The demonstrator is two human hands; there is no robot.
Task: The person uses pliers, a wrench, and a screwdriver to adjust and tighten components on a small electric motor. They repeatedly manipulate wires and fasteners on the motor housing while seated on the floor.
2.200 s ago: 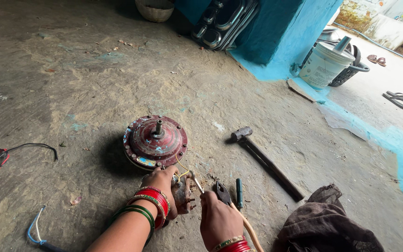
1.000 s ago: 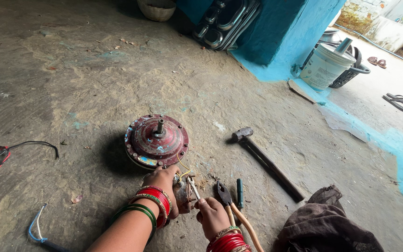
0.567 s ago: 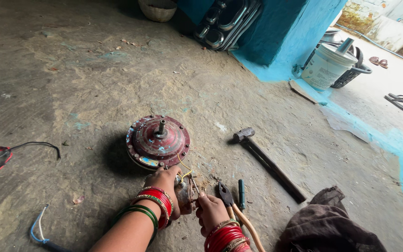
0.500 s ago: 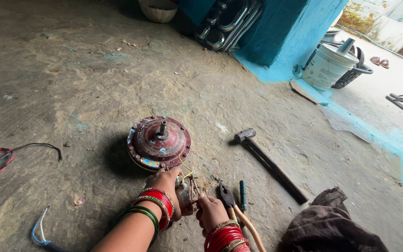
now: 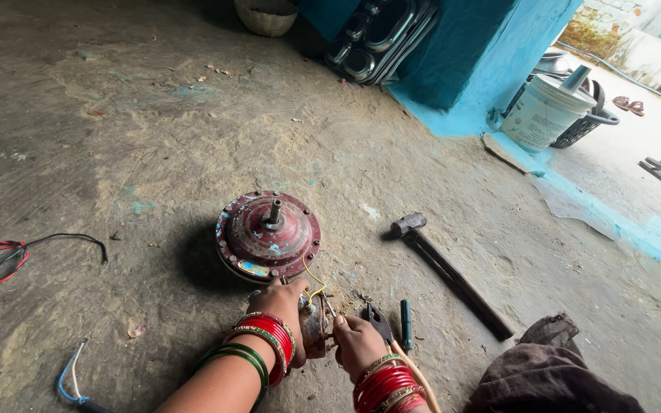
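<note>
The small rusty part (image 5: 314, 327) sits on the floor (image 5: 116, 153) just in front of the red motor (image 5: 268, 235), and I grasp it between both hands — my left hand (image 5: 283, 300) wrapped around its far side, my right hand (image 5: 353, 340) pinching it from the near side. A thin yellow wire (image 5: 314, 281) curls up from it toward the motor. Pliers (image 5: 380, 323) and a dark screwdriver (image 5: 405, 324) lie just right of my right hand, a hammer (image 5: 449, 271) farther out, a brown cloth (image 5: 552, 375) beyond.
</note>
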